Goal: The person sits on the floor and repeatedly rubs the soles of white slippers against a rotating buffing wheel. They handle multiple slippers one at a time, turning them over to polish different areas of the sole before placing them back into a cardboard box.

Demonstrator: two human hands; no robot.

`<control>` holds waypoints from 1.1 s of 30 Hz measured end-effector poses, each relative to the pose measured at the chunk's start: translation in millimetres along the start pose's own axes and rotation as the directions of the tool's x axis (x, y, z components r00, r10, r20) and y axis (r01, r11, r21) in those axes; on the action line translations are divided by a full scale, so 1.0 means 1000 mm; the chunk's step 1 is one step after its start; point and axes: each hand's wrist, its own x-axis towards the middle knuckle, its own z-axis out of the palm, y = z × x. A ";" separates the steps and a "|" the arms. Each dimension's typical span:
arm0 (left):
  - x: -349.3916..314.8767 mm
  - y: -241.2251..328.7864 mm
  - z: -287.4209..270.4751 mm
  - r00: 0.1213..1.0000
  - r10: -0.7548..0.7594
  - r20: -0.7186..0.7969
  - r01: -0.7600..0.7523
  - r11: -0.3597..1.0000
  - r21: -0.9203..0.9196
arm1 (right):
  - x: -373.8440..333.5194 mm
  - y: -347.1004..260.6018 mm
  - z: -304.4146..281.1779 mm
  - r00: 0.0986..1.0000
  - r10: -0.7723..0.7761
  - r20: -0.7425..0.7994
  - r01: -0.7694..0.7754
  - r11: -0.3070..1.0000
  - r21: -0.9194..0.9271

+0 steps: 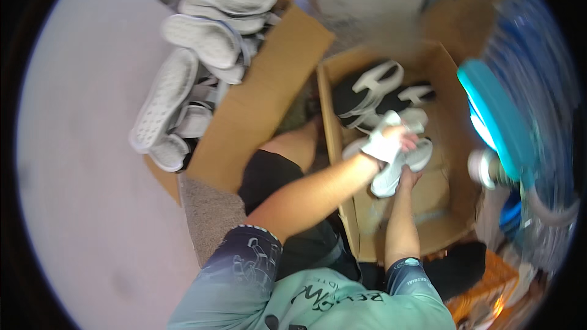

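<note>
Pale grey-and-white shoes (384,183), blurred — held over the open cardboard box (433,188), with the right hand (410,176) closed around their near part. Left hand (390,139), in a white glove with bare fingertips — fingers partly bent, just above the same shoes; whether it grips them cannot be told. Also present: black-and-white footwear (353,95) lying in the far part of that box, and, to the left, a heap of footwear with white soles (166,101) beside a broad cardboard flap (269,85).
</note>
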 end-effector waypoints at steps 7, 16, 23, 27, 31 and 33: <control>-0.007 -0.011 0.020 0.881 0.400 0.252 -0.468 0.816 0.341 | -0.165 -0.159 -0.159 0.843 -0.173 0.509 -0.044 0.921 0.386; -0.112 0.062 0.112 0.969 -0.070 0.238 0.133 0.956 -0.262 | -0.286 -0.296 -0.188 0.790 -0.236 0.566 -0.083 0.874 0.480; -0.126 0.048 0.123 0.803 0.072 0.591 0.182 0.916 -0.358 | -0.304 -0.312 -0.226 0.789 -0.208 0.578 -0.157 0.841 0.517; -0.127 0.048 0.119 0.700 0.201 0.686 -0.007 0.962 -0.274 | -0.303 -0.313 -0.231 0.788 -0.231 0.570 -0.111 0.858 0.501; -0.131 0.049 0.123 0.723 0.255 0.642 -0.099 0.958 -0.269 | -0.306 -0.313 -0.230 0.730 -0.345 0.590 -0.093 0.805 0.585; -0.134 0.048 0.124 0.725 0.274 0.632 -0.142 0.957 -0.251 | -0.308 -0.313 -0.230 0.708 -0.335 0.622 -0.129 0.805 0.580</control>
